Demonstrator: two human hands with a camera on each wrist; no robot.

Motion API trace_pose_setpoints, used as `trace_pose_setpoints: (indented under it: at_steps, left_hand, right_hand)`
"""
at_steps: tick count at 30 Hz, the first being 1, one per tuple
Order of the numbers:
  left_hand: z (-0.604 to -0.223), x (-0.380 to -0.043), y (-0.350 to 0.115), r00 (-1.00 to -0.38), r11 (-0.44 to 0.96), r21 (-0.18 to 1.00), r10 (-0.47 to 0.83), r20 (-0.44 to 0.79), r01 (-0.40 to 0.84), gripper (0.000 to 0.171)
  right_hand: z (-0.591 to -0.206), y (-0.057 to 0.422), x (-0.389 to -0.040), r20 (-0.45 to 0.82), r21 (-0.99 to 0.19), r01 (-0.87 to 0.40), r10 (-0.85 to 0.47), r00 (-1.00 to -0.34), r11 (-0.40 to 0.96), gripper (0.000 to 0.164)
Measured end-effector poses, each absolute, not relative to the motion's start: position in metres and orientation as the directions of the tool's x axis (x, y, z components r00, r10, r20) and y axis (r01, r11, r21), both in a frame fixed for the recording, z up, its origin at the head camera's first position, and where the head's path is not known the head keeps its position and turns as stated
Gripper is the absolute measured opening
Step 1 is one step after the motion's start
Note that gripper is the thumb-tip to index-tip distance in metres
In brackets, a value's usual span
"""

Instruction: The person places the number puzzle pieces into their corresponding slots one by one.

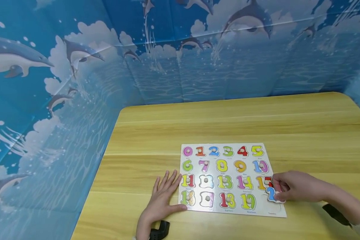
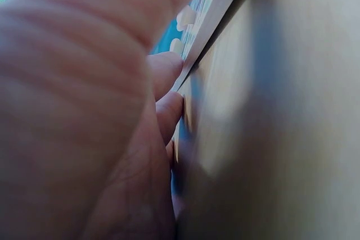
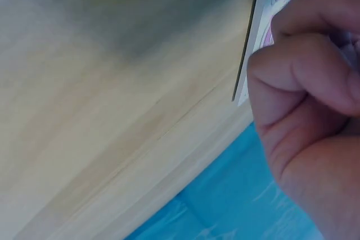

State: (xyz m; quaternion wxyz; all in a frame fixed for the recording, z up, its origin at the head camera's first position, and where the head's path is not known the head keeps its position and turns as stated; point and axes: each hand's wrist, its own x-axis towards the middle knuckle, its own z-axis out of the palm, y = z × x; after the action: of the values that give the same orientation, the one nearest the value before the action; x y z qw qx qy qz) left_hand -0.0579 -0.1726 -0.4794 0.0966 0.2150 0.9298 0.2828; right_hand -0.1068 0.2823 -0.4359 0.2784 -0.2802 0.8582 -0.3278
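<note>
A white wooden number puzzle board (image 1: 261, 207) lies on the table, filled with rows of colourful knobbed number pieces. My right hand (image 1: 301, 186) pinches a puzzle piece with a blue 2 (image 1: 271, 194) over the board's lower right part; the fingers cover the rest of it. This piece partly overlaps the 15 piece (image 1: 260, 182). My left hand (image 1: 160, 200) lies spread at the board's lower left, its thumb on the corner and fingertips along the left edge. In the right wrist view, curled fingers (image 3: 304, 66) hide the held piece.
The wooden table (image 1: 144, 133) extends beyond the board on every side. A curtain with dolphins (image 1: 168, 76) hangs behind the table and along its left side. Black wrist straps (image 1: 160, 230) show at both wrists.
</note>
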Motion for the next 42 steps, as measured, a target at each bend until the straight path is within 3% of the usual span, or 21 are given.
trace_pose_setpoints:
  at_steps: [8,27,42]
  left_hand:
    - [-0.478,-0.057,-0.172,-0.892,0.738,0.585,0.45,-0.054,0.337,0.096]
    - [-0.479,-0.058,-0.173,-0.888,0.735,0.581,0.457,-0.046,0.348,0.097]
    - [-0.479,-0.058,-0.174,-0.886,0.738,0.575,0.461,-0.048,0.353,0.096]
  right_hand:
    - [-0.436,0.273,-0.091,-0.319,-0.709,-0.304,-0.673,-0.668,0.637,0.024]
    - [-0.436,0.26,-0.09,-0.308,-0.647,-0.363,-0.666,-0.68,0.67,0.026]
    - [-0.441,0.262,-0.092,-0.356,-0.696,-0.262,-0.638,-0.683,0.669,0.029]
